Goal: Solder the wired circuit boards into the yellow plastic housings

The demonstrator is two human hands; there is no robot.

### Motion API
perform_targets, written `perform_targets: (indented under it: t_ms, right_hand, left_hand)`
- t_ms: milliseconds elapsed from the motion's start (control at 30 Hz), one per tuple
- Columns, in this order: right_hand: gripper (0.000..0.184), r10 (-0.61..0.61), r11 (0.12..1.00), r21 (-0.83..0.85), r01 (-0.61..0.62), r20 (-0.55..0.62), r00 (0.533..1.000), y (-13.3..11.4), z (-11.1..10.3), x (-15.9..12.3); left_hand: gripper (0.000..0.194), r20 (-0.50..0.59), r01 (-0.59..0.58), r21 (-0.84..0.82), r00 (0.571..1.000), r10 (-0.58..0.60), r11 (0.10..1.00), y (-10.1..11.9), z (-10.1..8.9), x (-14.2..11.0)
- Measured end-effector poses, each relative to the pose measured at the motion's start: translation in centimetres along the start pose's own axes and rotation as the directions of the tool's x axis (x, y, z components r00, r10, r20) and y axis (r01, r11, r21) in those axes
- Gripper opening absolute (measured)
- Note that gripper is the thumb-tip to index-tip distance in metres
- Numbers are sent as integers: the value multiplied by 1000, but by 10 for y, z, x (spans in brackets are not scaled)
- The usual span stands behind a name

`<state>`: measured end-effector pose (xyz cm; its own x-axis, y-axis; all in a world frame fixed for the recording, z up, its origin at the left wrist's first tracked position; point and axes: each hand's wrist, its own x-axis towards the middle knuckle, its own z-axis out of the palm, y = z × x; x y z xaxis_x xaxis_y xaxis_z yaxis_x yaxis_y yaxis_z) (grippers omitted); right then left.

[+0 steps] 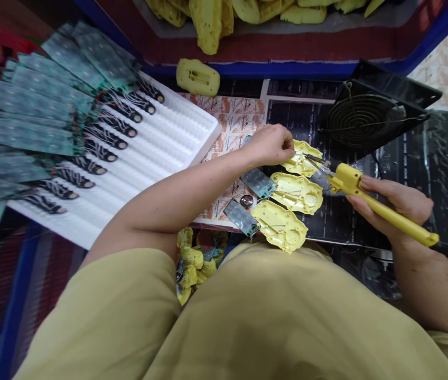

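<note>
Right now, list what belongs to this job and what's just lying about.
At work, seemingly:
yellow tool, in the right hand
farthest open shell, at the left hand
two nearer shells, circuit boards beside them

Lying about, seemingly:
black fan
lone yellow casing by the crate

The soldering tool [346, 178] at right has a smooth yellow plastic body with a soft sheen; its slender tip looks metallic. The yellow shells [281, 226] are glossy moulded plastic, smooth along the rims. A round disc [246, 200] beside them shines like metal. At left, the ribbed white tray [176, 124] looks like matt foam. The far fan [361, 122] has a dark wire grille. The black sheet [446, 179] at right is glossy, with whitish smears. Near, the shirt [271, 316] is matt, softly creased cloth.
</note>
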<state>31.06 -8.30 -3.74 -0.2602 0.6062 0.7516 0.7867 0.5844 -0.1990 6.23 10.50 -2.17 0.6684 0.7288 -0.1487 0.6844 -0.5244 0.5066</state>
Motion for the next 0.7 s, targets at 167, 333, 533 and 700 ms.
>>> perform_targets:
  t_ms: [167, 333, 533, 700]
  right_hand:
    - [25, -42, 988, 148, 49, -49, 998, 6, 7, 6]
    - [23, -113, 978, 177, 107, 26, 993, 8, 4, 12]
    - [25, -42, 987, 150, 54, -86, 995, 10, -4, 7]
    - [31, 77, 997, 24, -77, -10, 997, 5, -7, -6]
  left_hand:
    - [19, -2, -9, 19, 1000, 9, 1000, 0, -1, -1]
    - [21, 3, 1, 48, 1000, -2, 999, 3, -1, -2]
    - [22, 14, 3, 53, 1000, -4, 999, 3, -1, 0]
    - [21, 5, -10, 54, 1000, 9, 998, 1, 0, 1]
